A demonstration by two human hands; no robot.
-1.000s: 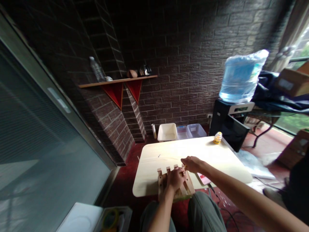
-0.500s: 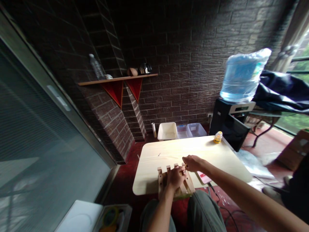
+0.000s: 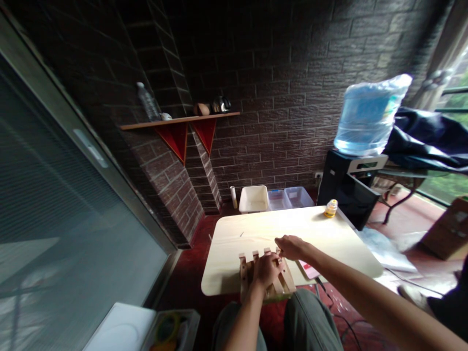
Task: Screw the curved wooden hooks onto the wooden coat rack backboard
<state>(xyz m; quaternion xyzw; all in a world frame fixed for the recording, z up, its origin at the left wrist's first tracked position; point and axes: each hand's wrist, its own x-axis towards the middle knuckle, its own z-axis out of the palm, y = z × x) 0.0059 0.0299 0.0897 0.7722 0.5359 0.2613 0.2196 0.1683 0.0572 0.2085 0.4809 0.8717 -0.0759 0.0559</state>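
A slatted wooden frame [image 3: 243, 278] lies at the table's near edge, just in front of my knees. My left hand [image 3: 268, 268] rests on top of it, fingers curled round one of its right-hand slats. Close beside those fingers, at the frame's far right corner, my right hand [image 3: 289, 247] is closed in a fist-like grip. Whatever it holds is small and mostly hidden by the fingers. Several slat ends stick up along the far side of the frame, with dark holes in the wood.
The pale table [image 3: 252, 229] carries a small yellow-and-clear bottle [image 3: 331, 208], a thin dark piece [image 3: 242, 234] and a pink-and-white item [image 3: 309, 269]. Plastic bins [image 3: 253, 199] stand behind it. A water dispenser [image 3: 347, 187] is at the right, and a person's dark-clothed leg [image 3: 449, 304] shows far right.
My right hand has shifted very slightly left at the frame's corner. My left hand keeps its hold. The person's dark-clothed leg at the far right has moved lower.
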